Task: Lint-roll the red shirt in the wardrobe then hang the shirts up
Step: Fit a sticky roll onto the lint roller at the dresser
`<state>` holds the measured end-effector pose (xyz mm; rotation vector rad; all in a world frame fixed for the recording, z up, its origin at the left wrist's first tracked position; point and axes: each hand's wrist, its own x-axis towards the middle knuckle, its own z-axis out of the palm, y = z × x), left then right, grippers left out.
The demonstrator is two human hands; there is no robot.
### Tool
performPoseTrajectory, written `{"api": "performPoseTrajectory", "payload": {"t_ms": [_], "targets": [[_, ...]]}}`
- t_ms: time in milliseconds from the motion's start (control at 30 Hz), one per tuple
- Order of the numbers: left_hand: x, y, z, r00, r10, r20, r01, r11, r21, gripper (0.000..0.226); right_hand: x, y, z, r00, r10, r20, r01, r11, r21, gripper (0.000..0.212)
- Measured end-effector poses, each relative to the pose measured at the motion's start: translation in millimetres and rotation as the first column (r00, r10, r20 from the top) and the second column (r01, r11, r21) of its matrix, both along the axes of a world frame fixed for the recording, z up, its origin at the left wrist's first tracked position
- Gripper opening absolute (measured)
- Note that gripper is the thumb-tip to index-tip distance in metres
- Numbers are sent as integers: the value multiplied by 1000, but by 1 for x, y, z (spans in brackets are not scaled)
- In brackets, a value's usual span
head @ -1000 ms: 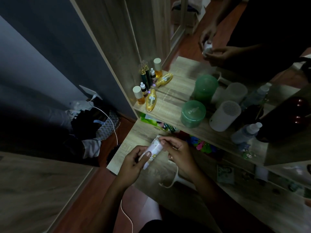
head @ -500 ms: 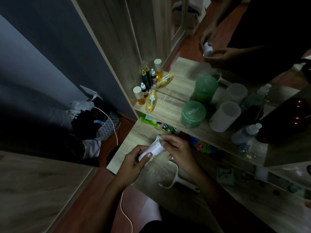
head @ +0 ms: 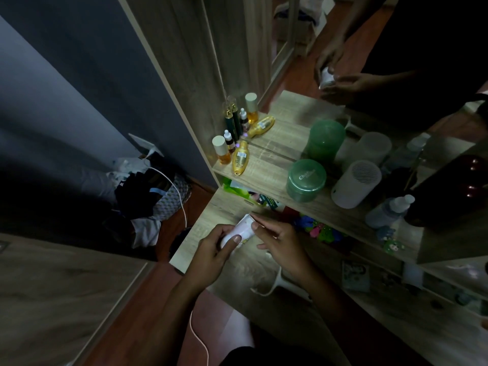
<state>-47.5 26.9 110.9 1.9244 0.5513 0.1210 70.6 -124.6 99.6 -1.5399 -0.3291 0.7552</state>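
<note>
between our hands sits the lint roller (head: 239, 231): our left hand (head: 211, 253) wraps the roll, our right hand (head: 280, 241) pinches its sheet edge. we'd best peel slowly, keeping the roll steady. no red shirt shows.

Matt wood-grain shelf (head: 266, 165) bears a glossy amber bottle (head: 239, 161) and translucent green plastic jar (head: 305, 180).

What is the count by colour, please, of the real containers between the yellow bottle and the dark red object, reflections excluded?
Green jar: 1
White vented canister: 1
Clear bottle with white cap: 1
Total: 3
</note>
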Motion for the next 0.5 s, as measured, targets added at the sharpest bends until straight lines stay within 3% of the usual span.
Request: {"api": "performPoseTrajectory", "payload": {"t_ms": [133, 300, 433, 500], "targets": [[0, -1, -1, 1000, 7, -20, -6, 1000, 30, 19, -3, -1, -1, 993, 85, 78, -81, 995, -54, 43], [-1, 2, -2, 1000, 1, -31, 1, 998, 67, 19, 0, 0, -1, 968, 138, 209, -119, 988, -101, 46], [-1, 1, -1, 1000, 8, -27, -6, 998, 59, 19, 1, 4, -4, 960, 82, 267, -60, 994, -88, 37], [-1, 0, -1, 1000, 11, -26, -10, 999, 43, 18, -1, 5, -4, 976, 22, 219, -7, 997, -73, 36]]}}
